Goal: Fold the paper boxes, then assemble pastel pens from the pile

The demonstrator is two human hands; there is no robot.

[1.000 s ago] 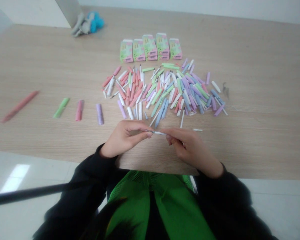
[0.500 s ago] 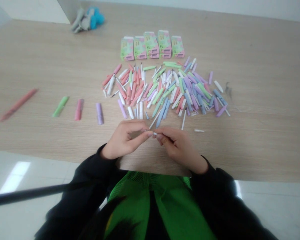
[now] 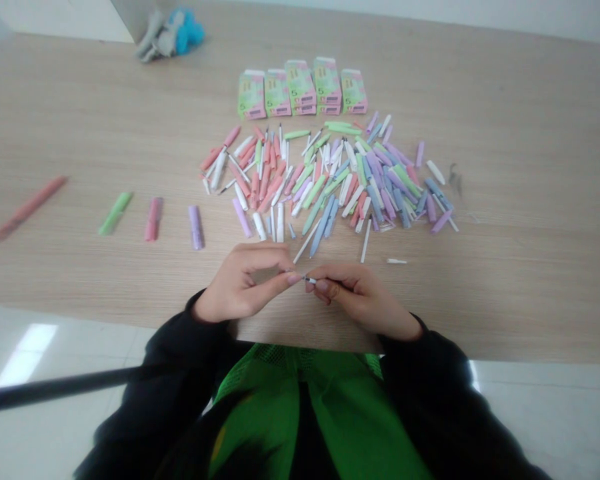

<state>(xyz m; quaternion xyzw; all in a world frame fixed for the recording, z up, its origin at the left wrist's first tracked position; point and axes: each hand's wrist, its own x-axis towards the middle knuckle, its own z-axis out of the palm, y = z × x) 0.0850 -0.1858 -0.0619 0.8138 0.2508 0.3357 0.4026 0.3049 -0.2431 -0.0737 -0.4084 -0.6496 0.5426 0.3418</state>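
Near the table's front edge, my left hand (image 3: 253, 280) and my right hand (image 3: 363, 293) meet fingertip to fingertip. My right thumb and fingers pinch a thin white pen refill (image 3: 311, 281) with a dark tip; most of it is hidden by the fingers. Opposite that tip, my left thumb and index finger press together on something too small to name. Just beyond the hands spreads a pile of loose pen parts (image 3: 320, 183) in red, white, green, purple and blue. A white refill (image 3: 306, 241) and a blue pen barrel (image 3: 322, 228) lie closest to my fingers.
Several green-and-pink boxes (image 3: 301, 85) stand behind the pile. To the left lie a red pen (image 3: 29, 209), a green cap (image 3: 115, 213), a pink cap (image 3: 153, 219) and a purple cap (image 3: 196, 227). A grey-and-blue soft item (image 3: 171, 35) sits at the back left.
My hands have come slightly lower, toward the table's front edge. The refill's dark tip now shows between the fingertips, with a small gap there. The things on the table stay put.
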